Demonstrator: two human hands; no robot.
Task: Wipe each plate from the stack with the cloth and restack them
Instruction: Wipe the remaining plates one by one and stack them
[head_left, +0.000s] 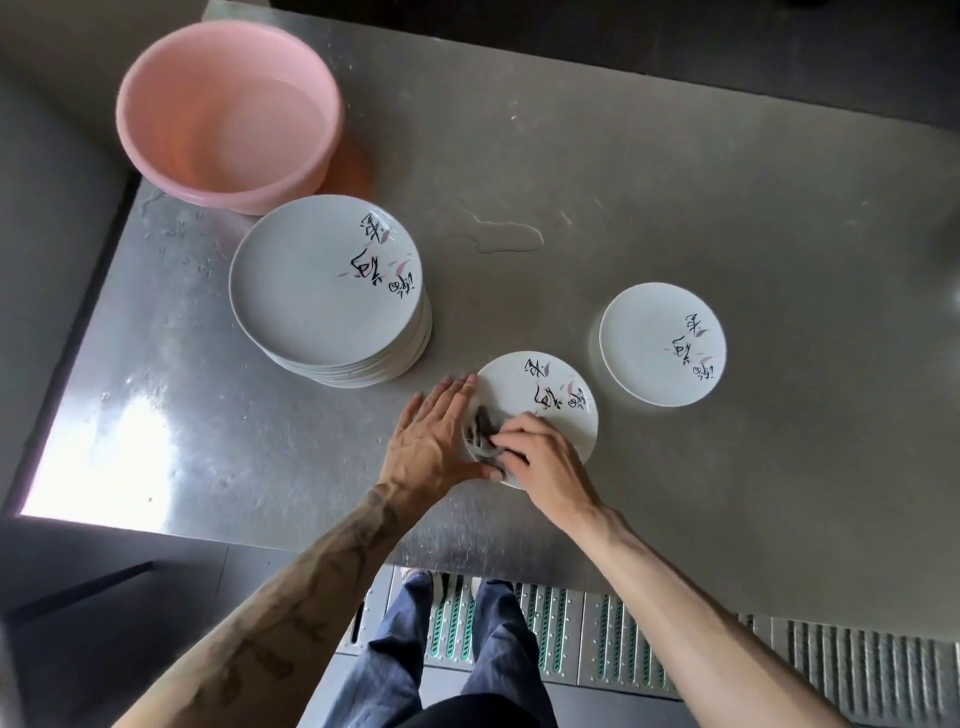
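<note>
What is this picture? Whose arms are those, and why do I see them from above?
No machine here: these are a person's two arms. The camera sits on their head and looks down, so you see what they see. On the metal table stand a pink tub, a stack of white plates, and a lone plate to the right. In front lies one more plate. The left hand rests flat against its edge to steady it. The right hand holds a dark cloth and presses it on that plate, wiping it. A little puddle lies farther back.
</note>
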